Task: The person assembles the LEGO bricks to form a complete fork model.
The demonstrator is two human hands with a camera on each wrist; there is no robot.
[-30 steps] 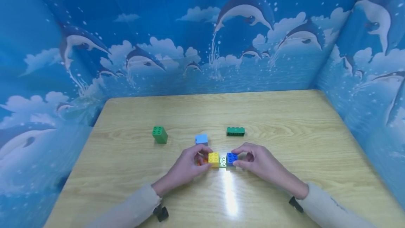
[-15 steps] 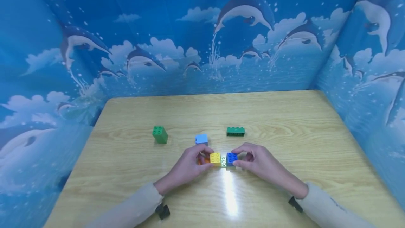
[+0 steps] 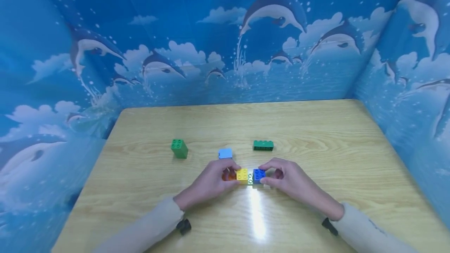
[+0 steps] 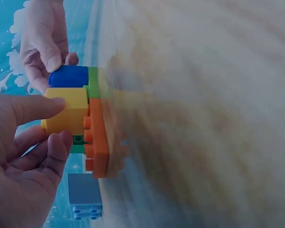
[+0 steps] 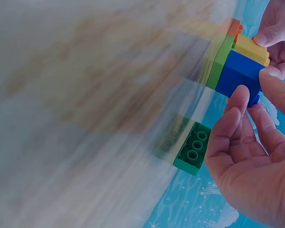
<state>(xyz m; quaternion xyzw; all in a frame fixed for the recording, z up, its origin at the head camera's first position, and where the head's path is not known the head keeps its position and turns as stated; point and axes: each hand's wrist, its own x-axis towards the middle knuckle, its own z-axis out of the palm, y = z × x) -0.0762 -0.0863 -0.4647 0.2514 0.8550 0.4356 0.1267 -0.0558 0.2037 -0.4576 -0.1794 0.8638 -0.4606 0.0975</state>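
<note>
Judged step: you seat yellow brick (image 3: 241, 175) over the orange (image 4: 100, 142)/light-green brick (image 3: 250, 179) joint | left hand (image 3: 216, 177): fingers pinch yellow | right hand (image 3: 290, 175): fingers pinch blue brick (image 3: 259, 174), atop light-green's right end | place: well in from tabletop's (image 3: 316, 128) far edge | next calls for: you press yellow straight down, blue steadied; seating unclear.

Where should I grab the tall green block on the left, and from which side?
Probably pinch the tall green block by opposite side walls, just below its studs, coming from above: it stands upright, studs up, with bare table around.
</note>
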